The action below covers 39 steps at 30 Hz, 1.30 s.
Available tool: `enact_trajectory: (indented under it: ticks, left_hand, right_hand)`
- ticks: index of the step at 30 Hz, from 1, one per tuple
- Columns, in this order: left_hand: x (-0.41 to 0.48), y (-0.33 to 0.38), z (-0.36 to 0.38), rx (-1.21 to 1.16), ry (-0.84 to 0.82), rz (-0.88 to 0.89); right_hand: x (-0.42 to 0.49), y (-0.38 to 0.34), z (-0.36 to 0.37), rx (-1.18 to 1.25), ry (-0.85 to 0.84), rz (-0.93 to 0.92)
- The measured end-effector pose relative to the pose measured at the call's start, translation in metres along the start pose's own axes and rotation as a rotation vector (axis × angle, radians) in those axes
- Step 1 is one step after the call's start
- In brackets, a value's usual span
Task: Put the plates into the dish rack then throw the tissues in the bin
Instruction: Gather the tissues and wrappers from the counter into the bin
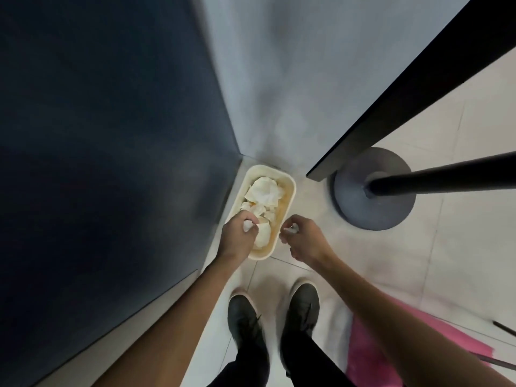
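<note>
Head view: cream bin (291, 202) sits on the floor in a corner, open top, crumpled tissues (264, 191) piled inside. My left hand (237, 236) hovers over the bin's near end, fingers curled round a white tissue wad (247, 225). My right hand (305, 238) is just right of the bin's near rim and pinches a small tissue scrap (292, 229) in its fingertips. My black shoes (245, 317) stand near the bin. A round grey stand base (351, 196) is right of the bin, apart.
</note>
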<state>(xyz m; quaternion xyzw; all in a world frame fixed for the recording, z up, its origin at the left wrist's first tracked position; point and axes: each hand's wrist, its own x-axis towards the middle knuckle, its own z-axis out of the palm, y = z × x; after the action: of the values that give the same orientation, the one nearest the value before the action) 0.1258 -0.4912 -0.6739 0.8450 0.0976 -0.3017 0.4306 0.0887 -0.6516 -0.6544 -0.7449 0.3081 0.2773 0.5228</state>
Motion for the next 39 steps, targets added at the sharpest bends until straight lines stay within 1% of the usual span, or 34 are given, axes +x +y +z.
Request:
enact_trajectory:
  ticks: [5, 9, 11, 13, 15, 16, 20, 24, 28, 32, 36, 39]
  left_hand:
    - [0.057, -0.030, 0.030, 0.113, -0.043, 0.021]
    - [0.068, -0.049, 0.038, 0.188, -0.051, 0.096]
    - [0.062, -0.059, 0.037, 0.209, 0.003, 0.205]
    - [0.053, -0.070, 0.031, 0.255, 0.117, 0.319]
    - [0.044, -0.080, 0.026, 0.364, 0.208, 0.332]
    - [0.039, -0.086, 0.025, 0.420, 0.210, 0.313]
    - [0.026, -0.107, 0.029, 0.569, 0.031, 0.253]
    - [0.025, -0.114, 0.032, 0.667, -0.012, 0.253]
    - [0.025, -0.113, 0.032, 0.678, -0.038, 0.252]
    - [0.020, -0.102, 0.021, 0.666, -0.080, 0.231]
    - [-0.005, -0.071, 0.008, 0.476, -0.067, 0.223]
    - [-0.029, -0.040, -0.003, 0.436, -0.042, 0.254]
  right_hand:
    - [0.038, 0.029, 0.006, -0.070, -0.016, -0.025]
    - [0.055, 0.041, 0.007, -0.107, -0.016, -0.059]
    - [0.063, 0.040, 0.007, -0.143, -0.018, -0.087]
    - [0.072, 0.034, 0.009, -0.202, -0.020, -0.128]
    - [0.082, 0.024, 0.011, -0.267, 0.000, -0.182]
    - [0.087, 0.019, 0.013, -0.306, 0.015, -0.218]
    - [0.112, -0.001, 0.018, -0.458, 0.015, -0.333]
    - [0.131, -0.011, 0.020, -0.528, -0.025, -0.276]
    - [0.132, -0.006, 0.017, -0.642, -0.089, -0.242]
    - [0.114, -0.002, 0.006, -0.645, -0.067, -0.293]
    - [0.079, -0.006, -0.010, -0.595, -0.052, -0.305]
    - [0.044, -0.016, -0.021, -0.587, -0.067, -0.313]
